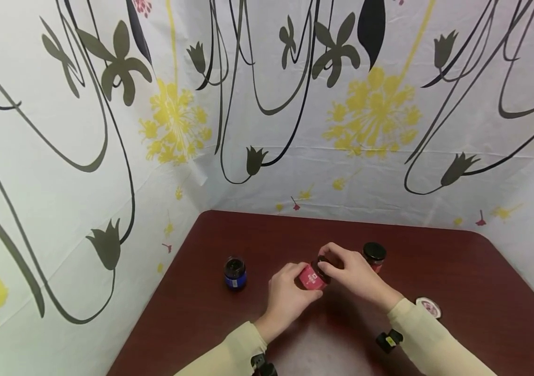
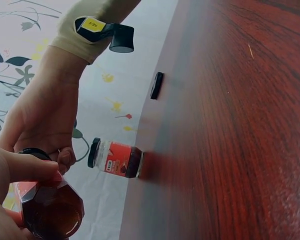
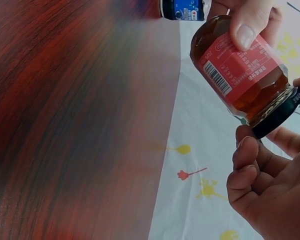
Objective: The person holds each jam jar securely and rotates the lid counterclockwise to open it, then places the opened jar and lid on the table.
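My left hand (image 1: 290, 295) grips a glass jar (image 3: 242, 72) of amber contents with a pinkish-red label, and the jar is tilted above the table. A black lid (image 3: 277, 112) sits on its mouth. My right hand (image 1: 351, 271) holds that lid by its edge with thumb and fingers. In the right wrist view, the left thumb (image 3: 245, 35) presses on the label. Just beyond my right hand stands a second jar (image 2: 117, 158) with a red label and black lid.
A dark jar with a blue label (image 1: 235, 277) stands to the left, its top looking uncovered. Right of my right forearm lies a loose round lid (image 1: 428, 307), its pale inside facing up. The reddish-brown table (image 1: 257, 235) meets a patterned cloth (image 1: 295, 198) at the back.
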